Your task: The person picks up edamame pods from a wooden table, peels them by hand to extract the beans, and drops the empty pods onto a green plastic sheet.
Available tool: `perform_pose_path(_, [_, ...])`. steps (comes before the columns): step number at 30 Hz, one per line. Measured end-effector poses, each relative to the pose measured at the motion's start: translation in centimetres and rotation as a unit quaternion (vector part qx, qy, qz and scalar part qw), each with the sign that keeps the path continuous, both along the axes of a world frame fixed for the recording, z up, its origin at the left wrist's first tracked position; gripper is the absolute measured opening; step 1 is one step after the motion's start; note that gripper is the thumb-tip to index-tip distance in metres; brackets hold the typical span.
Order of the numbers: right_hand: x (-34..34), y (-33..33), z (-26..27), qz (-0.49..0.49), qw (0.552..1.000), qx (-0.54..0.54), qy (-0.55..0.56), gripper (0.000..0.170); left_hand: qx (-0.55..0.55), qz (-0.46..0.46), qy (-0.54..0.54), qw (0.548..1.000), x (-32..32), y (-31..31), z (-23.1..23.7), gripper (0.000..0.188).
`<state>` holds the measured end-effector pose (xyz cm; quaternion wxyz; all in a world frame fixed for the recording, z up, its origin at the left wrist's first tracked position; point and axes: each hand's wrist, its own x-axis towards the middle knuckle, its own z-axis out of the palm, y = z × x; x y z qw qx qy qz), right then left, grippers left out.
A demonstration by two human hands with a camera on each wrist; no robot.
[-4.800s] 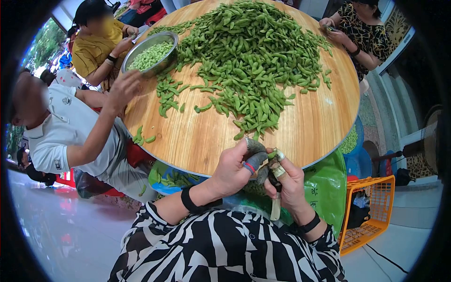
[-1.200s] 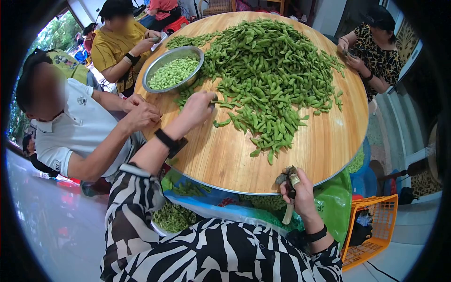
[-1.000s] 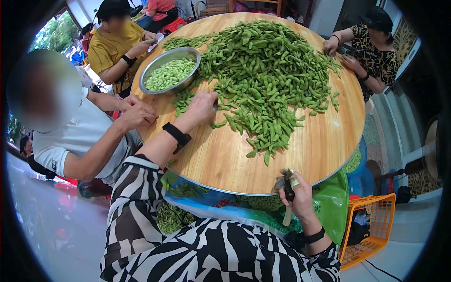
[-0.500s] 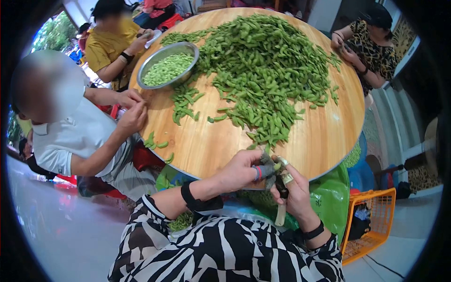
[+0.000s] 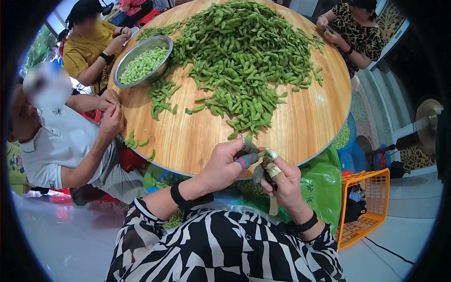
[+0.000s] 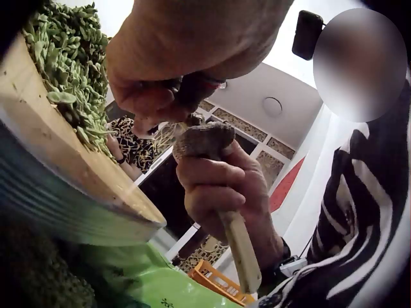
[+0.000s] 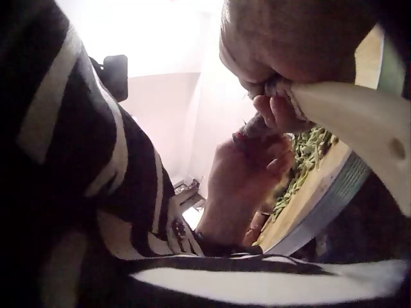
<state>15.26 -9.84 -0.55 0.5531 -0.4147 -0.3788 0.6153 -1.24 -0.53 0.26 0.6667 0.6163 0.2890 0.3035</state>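
Dark coverings wrap some fingers of the left hand (image 5: 224,164), which pinches a green pod (image 5: 261,154) at the near table edge. Against it is the right hand (image 5: 285,183), with pale wraps on its thumb and a finger, gripping a tool by its pale handle (image 5: 273,206). In the left wrist view the handle (image 6: 242,253) points down out of the right hand's curled fingers (image 6: 209,186). The right wrist view has the handle (image 7: 359,119) close up, with the left hand (image 7: 241,167) beyond. The tool's working end is hidden by the fingers.
A large pod heap (image 5: 239,51) covers the middle of the round wooden table (image 5: 310,127). A metal bowl (image 5: 163,67) of shelled beans stands at its left. Three people sit around it. An orange crate (image 5: 384,207) and green plastic (image 5: 324,188) lie below the right edge.
The left hand has come back from the loose pods near the bowl to the right hand, and a pod is now between them. The right hand has kept its grip on the tool.
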Motion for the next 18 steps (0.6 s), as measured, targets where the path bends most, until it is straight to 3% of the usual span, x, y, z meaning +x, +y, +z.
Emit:
perform_pose_path(1, [0.0,0.1,0.0,-0.015,1.000,0.002,-0.025,0.038,0.042,-0.003,0.034,0.999,-0.1,0.1,0.0,0.020])
perform_pose_path(5, [0.7,0.3,0.1,-0.001,0.999,-0.011,-0.031,0.037,0.044,-0.001,0.021,0.999,0.2,0.2,0.2,0.020])
perform_pose_path(7, [0.8,0.3,0.2,0.016,0.998,-0.021,0.052,0.036,-0.185,-0.048,-0.031,0.981,0.1,0.5,0.6,0.020])
perform_pose_path(8, [0.9,0.2,0.4,0.016,0.998,-0.022,0.052,0.036,-0.185,-0.047,-0.031,0.981,0.1,0.6,0.1,0.020])
perform_pose_path(10, [1.0,0.2,0.6,0.046,0.989,-0.050,0.131,0.036,-0.444,-0.120,-0.199,0.865,0.1,0.7,-1.2,0.024])
perform_pose_path(11, [1.1,0.1,0.3,0.045,0.989,-0.050,0.132,0.036,-0.444,-0.120,-0.198,0.866,-0.1,0.7,-1.4,0.024])
perform_pose_path(13, [1.7,-0.2,-0.7,0.055,0.989,-0.079,0.111,0.039,-0.355,-0.108,-0.109,0.922,-0.2,0.8,-1.3,0.023])
perform_pose_path(14, [1.8,-0.3,-0.7,0.056,0.989,-0.082,0.111,0.039,-0.357,-0.106,-0.110,0.922,-0.1,0.5,-1.5,0.023])
perform_pose_path(15, [1.9,-0.4,-0.7,0.062,0.986,-0.091,0.126,0.040,-0.123,-0.079,-0.073,0.987,0.1,0.1,-1.8,0.022])
perform_pose_path(16, [2.0,-0.5,-0.7,0.066,0.983,-0.100,0.141,0.041,0.120,-0.048,-0.030,0.991,0.3,0.0,-1.8,0.021])
perform_pose_path(17, [1.9,-0.5,-0.6,0.066,0.982,-0.102,0.142,0.041,0.117,-0.047,-0.030,0.992,0.1,0.1,-1.5,0.021])
perform_pose_path(18, [1.7,-0.6,-0.4,0.063,0.978,-0.111,0.167,0.041,0.302,-0.045,0.033,0.952,-0.2,0.6,-0.6,0.021])
